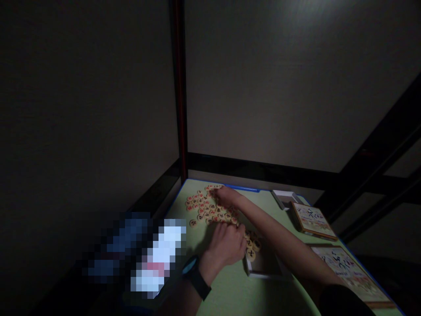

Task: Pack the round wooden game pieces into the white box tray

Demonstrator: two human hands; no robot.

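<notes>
Many round wooden Chinese chess pieces with red and black characters lie spread over the far left of a pale green table. My right hand reaches across to the far pieces, its fingers bent down onto them. Closer in, my left hand, with a dark watch on its wrist, rests at the near edge of the spread, fingers curled. Whatever either hand holds is hidden. Beside my left hand stands an open shallow box with several chess pieces heaped at its far left corner.
Two flat boxes with printed lids, a farther one and a nearer one, lie on the right. A white tray sits behind them. The table has a blue edge and stands in a wall corner. A blurred-out bright patch is at left.
</notes>
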